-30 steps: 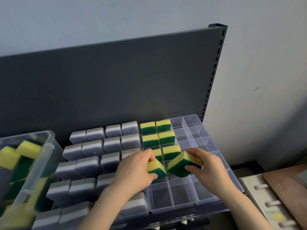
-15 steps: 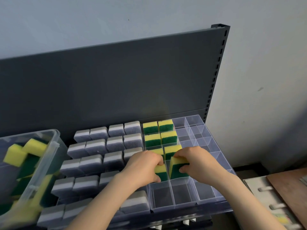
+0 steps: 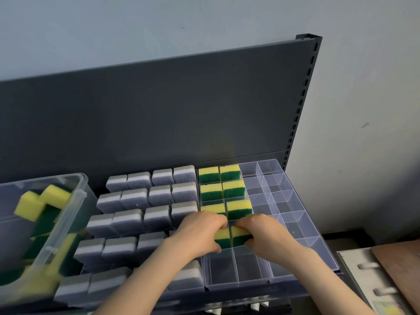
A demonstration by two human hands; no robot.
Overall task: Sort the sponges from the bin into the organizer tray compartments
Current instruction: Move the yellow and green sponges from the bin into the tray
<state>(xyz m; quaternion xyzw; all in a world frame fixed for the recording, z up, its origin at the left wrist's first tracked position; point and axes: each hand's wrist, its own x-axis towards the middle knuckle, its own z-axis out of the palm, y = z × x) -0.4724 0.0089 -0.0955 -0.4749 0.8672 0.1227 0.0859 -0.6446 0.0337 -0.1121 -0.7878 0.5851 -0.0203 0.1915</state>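
Observation:
A clear organizer tray (image 3: pixel 302 226) lies on a dark shelf. Its left part holds several grey-and-white sponges (image 3: pixel 136 198), its middle columns several yellow-green sponges (image 3: pixel 231 189). My left hand (image 3: pixel 200 235) presses a yellow-green sponge (image 3: pixel 221 238) into a compartment in the fourth row. My right hand (image 3: pixel 263 235) presses another yellow-green sponge (image 3: pixel 239 236) into the compartment beside it. Both sponges sit upright, yellow side up, partly hidden by my fingers. At the left stands a clear bin (image 3: pixel 68 221) with more yellow-green sponges (image 3: pixel 34 203).
A dark metal back panel (image 3: pixel 159 114) rises behind the tray, with a slotted upright (image 3: pixel 300 98) at its right. Bare compartments fill the tray's right columns and near row (image 3: pixel 236 269). At the lower right are a white board (image 3: pixel 363 278) and a wooden board (image 3: pixel 400 267).
Both hands have moved together and down, carrying the two yellow-green sponges from above the tray into adjacent compartments. The view has shifted slightly.

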